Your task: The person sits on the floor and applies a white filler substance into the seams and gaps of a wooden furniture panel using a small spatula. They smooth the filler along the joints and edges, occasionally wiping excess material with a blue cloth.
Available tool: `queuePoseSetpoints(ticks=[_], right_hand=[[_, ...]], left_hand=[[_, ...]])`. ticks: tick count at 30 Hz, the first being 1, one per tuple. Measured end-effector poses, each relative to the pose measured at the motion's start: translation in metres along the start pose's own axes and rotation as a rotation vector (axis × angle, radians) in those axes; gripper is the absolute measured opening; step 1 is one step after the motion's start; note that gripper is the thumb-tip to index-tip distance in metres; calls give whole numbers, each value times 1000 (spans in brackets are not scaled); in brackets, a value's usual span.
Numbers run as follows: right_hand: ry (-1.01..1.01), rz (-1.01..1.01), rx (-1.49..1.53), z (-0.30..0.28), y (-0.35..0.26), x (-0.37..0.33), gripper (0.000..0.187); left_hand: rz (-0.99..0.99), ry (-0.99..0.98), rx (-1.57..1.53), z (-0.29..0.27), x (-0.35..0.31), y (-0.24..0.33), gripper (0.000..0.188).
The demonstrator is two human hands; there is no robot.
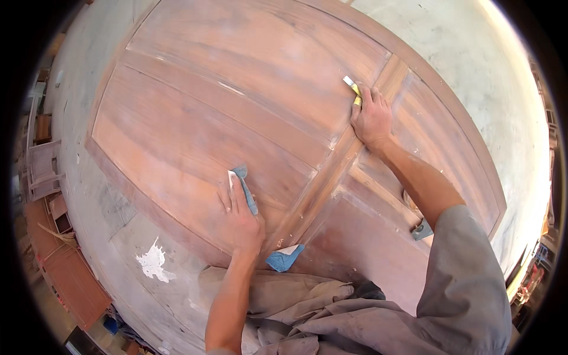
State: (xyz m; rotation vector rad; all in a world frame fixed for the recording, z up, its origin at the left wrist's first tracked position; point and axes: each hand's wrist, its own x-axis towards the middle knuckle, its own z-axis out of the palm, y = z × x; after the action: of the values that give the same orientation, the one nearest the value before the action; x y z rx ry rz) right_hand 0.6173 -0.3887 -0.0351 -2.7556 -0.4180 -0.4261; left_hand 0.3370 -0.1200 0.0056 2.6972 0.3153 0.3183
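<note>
A large reddish-brown wooden door (213, 118) with framed panels lies flat before me, dusty with pale streaks. My left hand (241, 225) rests low over its left panel, a folded piece of blue sandpaper (249, 198) with a white back held at its fingers. Farther off to the right, my right hand (373, 118) grips a small yellow tool (357, 97) with a flat pale end, close to the door's cross rail (331, 168). Another folded blue sandpaper piece (284, 259) lies at the rail's near end, beside my legs.
A small blue-grey object (422, 229) sits on the door near my right elbow. Around the door spreads a pale concrete floor (467, 65), with a white paint splash (155, 261) at the left. Brown wooden pieces (68, 260) stand along the far left edge. Wood crumbs dot the rail.
</note>
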Motion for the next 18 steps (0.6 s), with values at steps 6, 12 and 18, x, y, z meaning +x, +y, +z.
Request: queuePoseSetpoints(ticks=[6, 12, 18], right_hand=[[-102, -166, -7, -17, -6, -26, 46], [-321, -423, -50, -69, -74, -127, 47], [-616, -66, 355, -108, -120, -178, 61]], left_hand=[[-4, 74, 79, 25, 7, -46, 76], [-2, 101, 74, 33, 12, -38, 73], [-3, 121, 95, 28, 10, -47, 67]])
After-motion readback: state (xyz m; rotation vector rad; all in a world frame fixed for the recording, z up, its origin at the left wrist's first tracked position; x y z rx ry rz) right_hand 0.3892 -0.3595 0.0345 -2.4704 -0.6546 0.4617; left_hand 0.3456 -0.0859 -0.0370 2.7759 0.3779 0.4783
